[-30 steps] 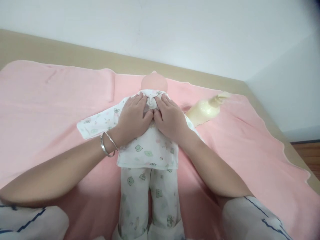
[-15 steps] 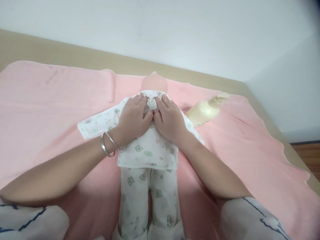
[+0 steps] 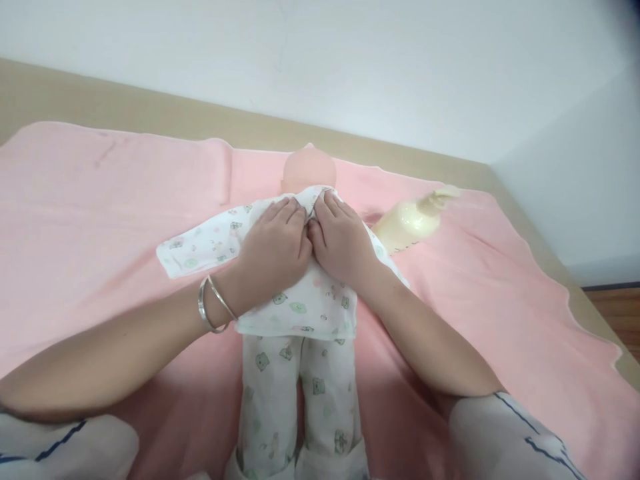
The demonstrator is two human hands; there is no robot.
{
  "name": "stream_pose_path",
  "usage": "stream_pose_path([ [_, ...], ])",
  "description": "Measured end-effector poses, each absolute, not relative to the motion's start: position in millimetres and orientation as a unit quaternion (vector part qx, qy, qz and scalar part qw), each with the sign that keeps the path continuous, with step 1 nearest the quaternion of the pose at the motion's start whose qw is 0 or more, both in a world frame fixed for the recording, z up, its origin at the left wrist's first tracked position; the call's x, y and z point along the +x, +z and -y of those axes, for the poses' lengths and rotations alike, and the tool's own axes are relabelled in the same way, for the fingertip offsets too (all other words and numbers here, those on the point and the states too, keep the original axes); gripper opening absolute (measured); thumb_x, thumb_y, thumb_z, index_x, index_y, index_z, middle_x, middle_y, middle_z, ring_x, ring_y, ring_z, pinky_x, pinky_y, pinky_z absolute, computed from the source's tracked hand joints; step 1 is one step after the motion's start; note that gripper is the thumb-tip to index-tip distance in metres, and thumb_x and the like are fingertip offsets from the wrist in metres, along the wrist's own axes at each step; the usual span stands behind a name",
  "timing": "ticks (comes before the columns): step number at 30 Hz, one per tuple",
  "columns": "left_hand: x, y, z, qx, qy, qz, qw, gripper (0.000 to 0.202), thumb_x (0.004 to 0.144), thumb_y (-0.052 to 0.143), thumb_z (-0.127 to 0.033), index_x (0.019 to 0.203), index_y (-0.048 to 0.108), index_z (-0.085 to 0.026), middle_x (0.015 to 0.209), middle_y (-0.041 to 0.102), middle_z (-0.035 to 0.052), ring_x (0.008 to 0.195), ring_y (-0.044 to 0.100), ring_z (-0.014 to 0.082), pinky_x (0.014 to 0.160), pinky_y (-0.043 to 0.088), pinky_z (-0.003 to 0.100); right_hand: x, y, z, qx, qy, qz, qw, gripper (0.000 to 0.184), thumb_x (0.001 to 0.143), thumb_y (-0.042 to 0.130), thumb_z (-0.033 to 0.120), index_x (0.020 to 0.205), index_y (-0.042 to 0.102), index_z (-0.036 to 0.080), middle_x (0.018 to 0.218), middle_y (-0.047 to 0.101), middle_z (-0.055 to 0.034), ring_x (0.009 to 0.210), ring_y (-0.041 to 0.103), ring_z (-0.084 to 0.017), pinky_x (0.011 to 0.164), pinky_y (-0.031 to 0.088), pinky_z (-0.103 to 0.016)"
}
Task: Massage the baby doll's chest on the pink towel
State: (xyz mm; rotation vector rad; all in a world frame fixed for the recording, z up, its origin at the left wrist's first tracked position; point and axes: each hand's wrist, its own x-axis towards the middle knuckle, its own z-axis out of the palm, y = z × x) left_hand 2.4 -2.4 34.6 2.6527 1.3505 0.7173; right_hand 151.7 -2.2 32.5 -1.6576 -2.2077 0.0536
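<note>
A baby doll [image 3: 309, 168] lies on its back on a pink blanket [image 3: 100, 193], head away from me. It wears a white printed shirt [image 3: 300, 303] and matching trousers [image 3: 300, 393]. My left hand [image 3: 273, 250], with a silver bangle at the wrist, lies on the doll's chest with fingers together, pressing the shirt near the collar. My right hand [image 3: 340, 240] rests beside it, thumb touching the left hand, fingers curled on the shirt fabric at the neck.
A cream pump bottle [image 3: 413, 220] lies on the blanket just right of the doll's shoulder. A tan surface edge [image 3: 150, 117] runs behind the blanket against a white wall. Wooden floor [image 3: 615, 310] shows at far right. My patterned sleeves sit at the bottom corners.
My left hand has slid slightly right and down across the shirt, bunching the fabric at the collar. The right hand has stayed nearly still.
</note>
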Motion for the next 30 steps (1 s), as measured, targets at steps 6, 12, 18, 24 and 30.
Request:
stream_pose_path([
  [6, -7, 38, -23, 0.863, 0.236, -0.431, 0.121, 0.033, 0.097, 0.029, -0.022, 0.099, 0.06, -0.012, 0.108, 0.065, 0.0167, 0.109, 0.061, 0.0304, 0.102, 0.051, 0.051, 144, 43, 19, -0.597, 0.005, 0.787, 0.155, 0.054, 0.102, 0.032, 0.026, 0.148, 0.046, 0.001, 0.149, 0.055, -0.0211, 0.145, 0.046, -0.033, 0.121, 0.038, -0.052],
  [12, -10, 32, -32, 0.847, 0.266, -0.438, 0.143, 0.021, 0.096, 0.035, -0.027, 0.088, 0.052, -0.018, 0.098, 0.064, 0.0135, 0.093, 0.059, 0.0274, 0.091, 0.051, 0.046, 127, 50, 44, -0.598, -0.077, 0.791, 0.104, 0.052, 0.099, 0.039, 0.018, 0.145, 0.05, -0.004, 0.145, 0.057, -0.0258, 0.138, 0.053, -0.038, 0.118, 0.041, -0.051],
  [18, -7, 31, -28, 0.85, 0.248, -0.447, 0.124, 0.03, 0.098, 0.03, -0.027, 0.094, 0.057, -0.015, 0.103, 0.066, 0.0161, 0.098, 0.06, 0.0283, 0.096, 0.05, 0.048, 135, 48, 30, -0.59, -0.029, 0.796, 0.132, 0.053, 0.101, 0.034, 0.022, 0.144, 0.051, -0.003, 0.147, 0.056, -0.0235, 0.142, 0.051, -0.034, 0.121, 0.038, -0.048],
  [24, -6, 33, -16, 0.842, 0.241, -0.473, 0.09, 0.044, 0.1, 0.027, -0.028, 0.119, 0.061, -0.008, 0.127, 0.065, 0.0188, 0.125, 0.057, 0.0324, 0.113, 0.044, 0.054, 146, 42, 8, -0.612, 0.056, 0.775, 0.15, 0.065, 0.097, 0.038, 0.026, 0.153, 0.035, -0.006, 0.162, 0.035, -0.0228, 0.155, 0.028, -0.031, 0.129, 0.024, -0.046],
  [30, -6, 35, -11, 0.838, 0.265, -0.464, 0.109, 0.039, 0.096, 0.032, -0.025, 0.109, 0.067, -0.012, 0.119, 0.071, 0.0143, 0.123, 0.062, 0.0309, 0.112, 0.048, 0.051, 148, 39, 7, -0.598, 0.058, 0.782, 0.165, 0.066, 0.094, 0.038, 0.027, 0.15, 0.038, -0.007, 0.161, 0.036, -0.0252, 0.155, 0.028, -0.033, 0.129, 0.024, -0.049],
])
